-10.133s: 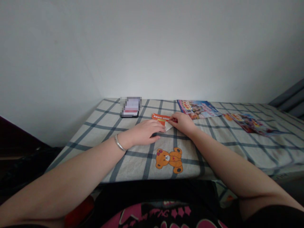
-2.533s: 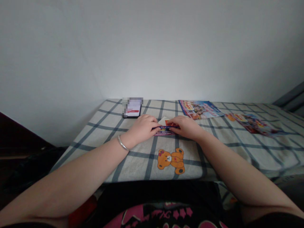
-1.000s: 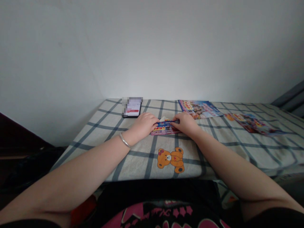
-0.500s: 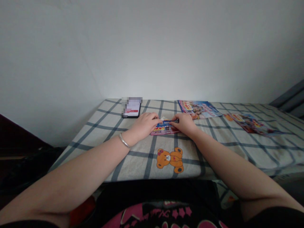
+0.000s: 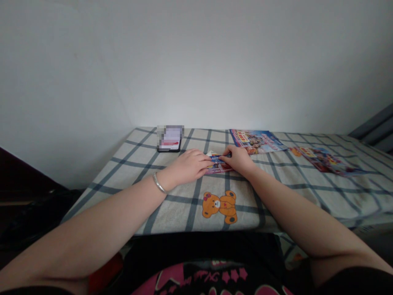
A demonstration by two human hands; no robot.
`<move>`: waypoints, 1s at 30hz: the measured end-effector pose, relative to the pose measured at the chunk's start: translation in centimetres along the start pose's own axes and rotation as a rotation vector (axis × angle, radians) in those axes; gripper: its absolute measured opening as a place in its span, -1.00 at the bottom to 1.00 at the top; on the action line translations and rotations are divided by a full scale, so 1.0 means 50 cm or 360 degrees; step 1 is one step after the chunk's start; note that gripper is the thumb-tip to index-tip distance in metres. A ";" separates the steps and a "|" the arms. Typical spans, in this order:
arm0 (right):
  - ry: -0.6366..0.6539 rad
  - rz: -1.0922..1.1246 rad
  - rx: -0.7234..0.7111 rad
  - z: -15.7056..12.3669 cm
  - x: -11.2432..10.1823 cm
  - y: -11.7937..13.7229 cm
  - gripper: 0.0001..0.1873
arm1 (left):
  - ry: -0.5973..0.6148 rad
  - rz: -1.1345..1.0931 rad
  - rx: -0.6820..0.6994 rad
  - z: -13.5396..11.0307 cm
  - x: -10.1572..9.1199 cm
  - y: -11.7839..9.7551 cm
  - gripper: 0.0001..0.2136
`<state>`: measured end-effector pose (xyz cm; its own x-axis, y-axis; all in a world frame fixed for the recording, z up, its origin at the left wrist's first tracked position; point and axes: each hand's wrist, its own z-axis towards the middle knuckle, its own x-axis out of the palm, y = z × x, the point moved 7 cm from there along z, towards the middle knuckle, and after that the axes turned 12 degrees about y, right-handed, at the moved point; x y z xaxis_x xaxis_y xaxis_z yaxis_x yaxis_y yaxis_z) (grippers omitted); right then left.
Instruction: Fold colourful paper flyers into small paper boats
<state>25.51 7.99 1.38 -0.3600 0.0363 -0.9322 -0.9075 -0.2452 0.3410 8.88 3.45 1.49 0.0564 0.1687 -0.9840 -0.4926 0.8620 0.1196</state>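
Note:
A colourful printed flyer (image 5: 218, 167), folded into a small piece, lies on the checked cloth between my two hands. Over its left end are the fingers of my left hand (image 5: 193, 166), closed together and holding it; the thumb is hidden. My right hand (image 5: 238, 157) pinches the blue upper fold of the flyer between thumb and forefinger. A pale corner of paper sticks up at the far edge of the fold. A silver bangle (image 5: 159, 183) circles my left wrist.
A phone (image 5: 170, 139) with a lit, partly blurred screen lies at the back left. Beyond my right hand is a flyer (image 5: 258, 141), with another flyer (image 5: 328, 160) farther right. The checked tablecloth (image 5: 123, 176) bears a printed bear (image 5: 219, 207). A wall (image 5: 196, 65) stands behind.
My left hand has shifted slightly to the right and toward me, its fingers now covering more of the flyer's left end. The right hand has hardly moved and keeps its pinch.

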 end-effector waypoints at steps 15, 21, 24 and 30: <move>0.0021 0.0212 0.0022 0.002 0.001 -0.009 -0.87 | 0.0133 -0.0241 -0.0136 0.000 0.014 0.012 -0.61; 0.0018 0.0117 0.0052 0.004 0.001 -0.005 -0.86 | 0.0164 -0.0195 -0.0128 -0.001 0.021 0.015 -0.61; 0.0009 0.0091 0.0051 0.003 0.000 -0.002 -0.87 | 0.0131 -0.0116 -0.0096 -0.004 0.014 0.008 -0.61; -0.0008 0.0126 0.0029 0.003 -0.001 -0.005 -0.88 | 0.0044 0.0037 -0.0053 -0.007 0.002 -0.008 -0.63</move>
<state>25.73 8.19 1.35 -0.4319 0.0223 -0.9016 -0.8799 -0.2300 0.4158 8.78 2.97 1.28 0.0210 0.1749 -0.9844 -0.5219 0.8417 0.1384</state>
